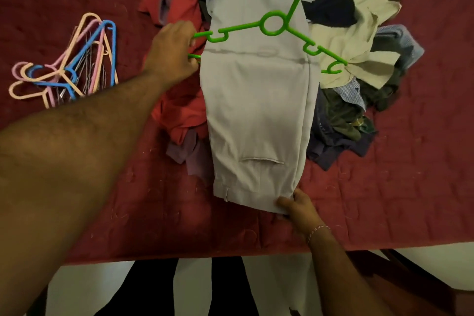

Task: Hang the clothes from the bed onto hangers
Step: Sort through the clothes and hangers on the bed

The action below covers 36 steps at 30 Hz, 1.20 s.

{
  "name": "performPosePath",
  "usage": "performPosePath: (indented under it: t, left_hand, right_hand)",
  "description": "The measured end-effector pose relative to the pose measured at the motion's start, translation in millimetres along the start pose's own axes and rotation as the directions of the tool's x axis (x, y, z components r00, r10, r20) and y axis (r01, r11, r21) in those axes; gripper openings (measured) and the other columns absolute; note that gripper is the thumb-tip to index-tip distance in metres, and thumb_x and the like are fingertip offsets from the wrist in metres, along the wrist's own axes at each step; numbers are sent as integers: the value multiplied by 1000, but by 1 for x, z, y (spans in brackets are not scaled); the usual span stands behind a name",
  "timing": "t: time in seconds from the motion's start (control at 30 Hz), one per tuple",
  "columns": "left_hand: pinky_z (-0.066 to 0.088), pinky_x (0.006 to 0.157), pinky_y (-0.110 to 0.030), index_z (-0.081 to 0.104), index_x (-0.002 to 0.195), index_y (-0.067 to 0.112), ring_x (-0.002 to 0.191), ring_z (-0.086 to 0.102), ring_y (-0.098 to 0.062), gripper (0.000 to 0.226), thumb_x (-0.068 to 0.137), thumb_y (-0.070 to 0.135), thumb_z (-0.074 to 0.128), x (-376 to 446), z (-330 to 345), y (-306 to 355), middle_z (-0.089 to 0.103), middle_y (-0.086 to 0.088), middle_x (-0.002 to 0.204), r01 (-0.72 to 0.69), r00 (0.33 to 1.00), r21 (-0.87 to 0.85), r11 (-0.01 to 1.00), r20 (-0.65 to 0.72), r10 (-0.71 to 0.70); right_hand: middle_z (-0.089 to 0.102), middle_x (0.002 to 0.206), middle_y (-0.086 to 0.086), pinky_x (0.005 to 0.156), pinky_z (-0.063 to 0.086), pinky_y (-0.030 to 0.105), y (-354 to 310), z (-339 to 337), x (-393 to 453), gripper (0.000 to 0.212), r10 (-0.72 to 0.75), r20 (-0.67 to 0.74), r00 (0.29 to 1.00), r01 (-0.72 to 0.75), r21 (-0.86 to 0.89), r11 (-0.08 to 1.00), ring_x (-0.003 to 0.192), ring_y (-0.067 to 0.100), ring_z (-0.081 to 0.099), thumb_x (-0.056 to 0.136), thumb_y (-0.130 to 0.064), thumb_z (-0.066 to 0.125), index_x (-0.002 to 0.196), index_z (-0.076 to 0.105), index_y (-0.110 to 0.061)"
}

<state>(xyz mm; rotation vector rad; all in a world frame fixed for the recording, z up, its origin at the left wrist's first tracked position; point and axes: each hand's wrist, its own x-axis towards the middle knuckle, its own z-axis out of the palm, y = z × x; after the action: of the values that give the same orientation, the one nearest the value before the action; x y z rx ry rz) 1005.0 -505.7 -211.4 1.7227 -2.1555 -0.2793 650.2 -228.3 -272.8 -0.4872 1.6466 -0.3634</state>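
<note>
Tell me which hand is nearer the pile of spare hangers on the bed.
Left. The left hand grips the green hanger's end, just right of the spare hangers. The right hand pinches the beige trousers' waistband, far across.

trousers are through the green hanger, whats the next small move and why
Probably lift the green hanger with the left hand gripping its end, while the right hand lets go of the waistband. The beige trousers already fold over its bar, lying on the bed.
</note>
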Motion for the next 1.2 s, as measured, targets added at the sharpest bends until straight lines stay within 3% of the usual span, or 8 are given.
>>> performPosePath:
  t: [0.2,0.33,0.47,0.53,0.73,0.83,0.97,1.2]
  left_hand:
    - [30,69,-42,46,84,8,78,45,-36,22,71,13,64,20,-67,17,52,-19,85,-67,981,-81,995,-188,50]
    - [32,69,-44,47,83,9,78,46,-36,22,71,13,65,36,-153,42,50,-17,84,-93,958,-44,995,-278,77]
    - [34,68,-46,48,85,9,76,47,-34,27,68,14,68,44,-249,69,48,-13,83,-72,927,-22,997,-370,59]
    - [34,66,-44,48,85,11,75,46,-33,29,67,13,70,47,-296,83,47,-10,83,-76,907,-10,997,-416,65]
    - [41,64,-42,50,86,16,78,58,-36,34,68,16,78,46,-414,129,52,0,83,-14,858,39,999,-513,32]
    - [49,66,-44,49,81,19,76,65,-36,32,69,22,79,36,-449,151,65,-1,79,13,867,84,996,-497,30]
    - [46,64,-36,48,77,26,68,63,-18,32,71,17,78,24,-481,168,65,9,75,-2,915,84,996,-402,35]
    - [56,67,-35,53,83,20,69,69,-4,24,78,12,75,2,-539,161,75,8,82,-31,994,-49,998,-107,25]
  right_hand:
    - [61,123,3,91,56,36,-64,-22,-19,68,-506,-255,824,400,-371,838,110,23,63,72,-28,85,132,55,-22]
    - [57,118,1,93,52,37,-194,-41,-87,49,-853,-338,399,641,-562,523,108,26,60,86,-8,77,131,57,-12]
    - [63,124,10,102,45,39,-320,-44,-175,39,-997,32,-73,648,-758,-72,116,29,57,90,-5,70,128,63,-5]
    - [63,128,11,105,42,40,-375,-43,-211,44,-963,189,-190,541,-799,-263,119,32,56,88,-6,69,132,63,-5]
    - [59,131,9,103,42,48,-490,-29,-290,48,-866,441,-235,154,-863,-481,119,34,54,92,-34,65,135,59,-13]
    - [64,100,8,76,48,45,-520,-7,-316,17,-884,397,-247,215,-867,-449,89,36,60,93,-28,62,104,68,-17]
    - [63,95,1,62,45,34,-537,18,-339,5,-890,450,-77,380,-811,-444,84,29,64,94,-19,61,92,66,-20]
    - [66,92,0,68,53,39,-538,42,-355,8,-867,466,-178,517,-705,-485,85,28,64,92,-16,66,94,73,-17]
